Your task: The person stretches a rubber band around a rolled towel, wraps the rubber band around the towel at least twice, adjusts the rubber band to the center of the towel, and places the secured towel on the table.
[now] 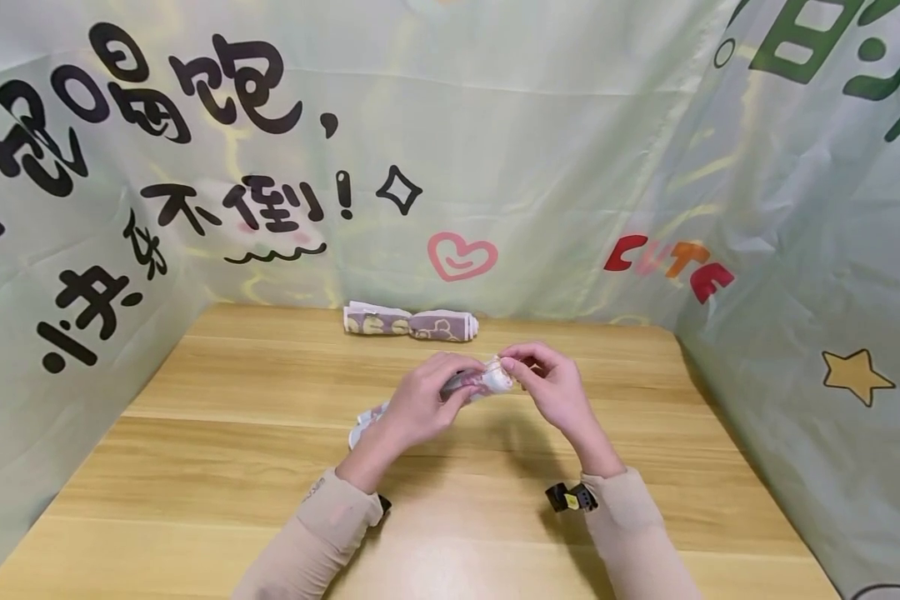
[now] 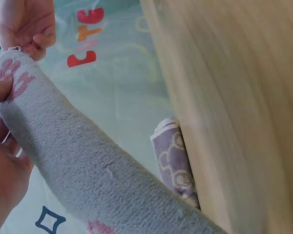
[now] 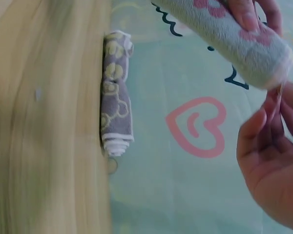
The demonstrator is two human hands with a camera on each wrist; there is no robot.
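A rolled towel [image 2: 102, 161], grey with pink patterns and white at its end, is held above the table, slanting up to the right. My left hand [image 1: 429, 396] grips it near its upper end, the thumb on one side and fingers on the other. At that end my right hand [image 1: 551, 385] pinches a thin rubber band [image 3: 282, 90] between thumb and fingertips; the band reaches the towel's tip. How far the band goes round the roll cannot be seen.
Another rolled towel [image 1: 442, 326], purple with yellow patterns and narrowed at its middle, lies at the back of the wooden table [image 1: 270, 467]. Printed cloth walls [image 1: 555, 167] close in the back and both sides.
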